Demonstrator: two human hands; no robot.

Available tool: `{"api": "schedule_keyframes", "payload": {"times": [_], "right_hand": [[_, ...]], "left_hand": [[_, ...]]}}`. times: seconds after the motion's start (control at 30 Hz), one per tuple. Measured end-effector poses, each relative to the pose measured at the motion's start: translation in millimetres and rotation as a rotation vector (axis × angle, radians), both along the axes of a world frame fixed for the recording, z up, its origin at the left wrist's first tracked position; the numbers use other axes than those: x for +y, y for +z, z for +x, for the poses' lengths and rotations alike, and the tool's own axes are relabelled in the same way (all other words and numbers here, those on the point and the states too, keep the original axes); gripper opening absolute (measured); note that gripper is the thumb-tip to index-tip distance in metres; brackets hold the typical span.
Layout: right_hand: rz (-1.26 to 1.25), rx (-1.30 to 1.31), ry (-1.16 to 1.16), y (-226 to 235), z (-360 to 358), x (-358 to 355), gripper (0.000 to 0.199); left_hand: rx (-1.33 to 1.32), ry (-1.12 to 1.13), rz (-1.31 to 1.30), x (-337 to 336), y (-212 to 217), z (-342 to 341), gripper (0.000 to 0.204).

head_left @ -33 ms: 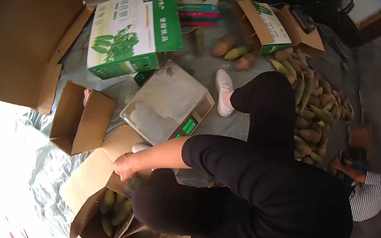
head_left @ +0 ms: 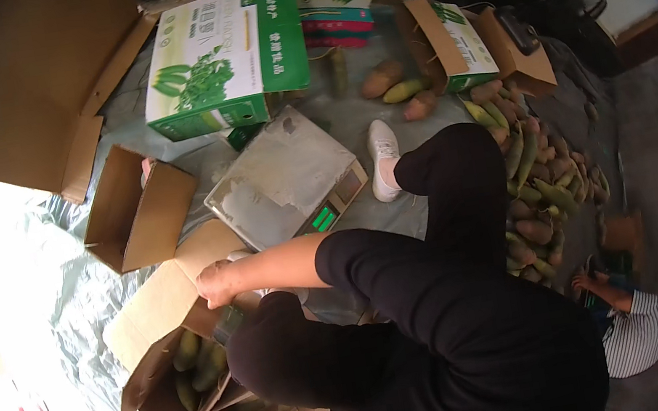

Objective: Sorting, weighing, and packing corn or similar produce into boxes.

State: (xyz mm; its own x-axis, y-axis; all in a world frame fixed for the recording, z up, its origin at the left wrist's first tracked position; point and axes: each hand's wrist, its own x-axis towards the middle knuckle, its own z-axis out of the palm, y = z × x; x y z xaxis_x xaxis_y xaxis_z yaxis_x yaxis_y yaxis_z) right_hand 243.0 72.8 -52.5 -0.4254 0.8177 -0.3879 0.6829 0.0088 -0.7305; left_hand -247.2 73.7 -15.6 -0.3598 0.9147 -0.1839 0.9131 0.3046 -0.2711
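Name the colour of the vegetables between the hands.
The vegetables are green, best seen in the head view.

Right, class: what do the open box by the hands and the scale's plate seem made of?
Open box: matt cardboard, judging by its plain brown, folded flaps.
Scale's plate: probably metal, from its silver-grey, patchily dulled surface; a coating or film remains possible.

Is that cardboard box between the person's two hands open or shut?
Open: a wide flap of the box is spread outward, and green vegetables show inside.
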Motion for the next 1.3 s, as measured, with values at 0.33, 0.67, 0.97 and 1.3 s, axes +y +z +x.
{"api": "schedule_keyframes", "payload": {"times": [0.33,0.67,0.97,1.3], "right_hand": [[0.023,-0.298,-0.069,31.7,186.6,-61.3,0.019],[0.133,0.270,-0.312,167.6,278.6,-187.0,0.016],[0.288,-0.085,-0.278,149.5,300.8,-205.6,0.018],[0.352,-0.100,-0.400,157.7,319.6,-206.9,0.017]], "left_hand": [[-0.340,-0.131,0.219,-28.0,20.4,116.3,0.024],[-0.888,-0.477,0.401,25.6,91.2,266.3,0.019],[-0.660,-1.277,-0.096,-1.6,151.6,581.8,0.022],[0.057,-1.850,0.023,7.7,24.3,736.2,0.030]]}}
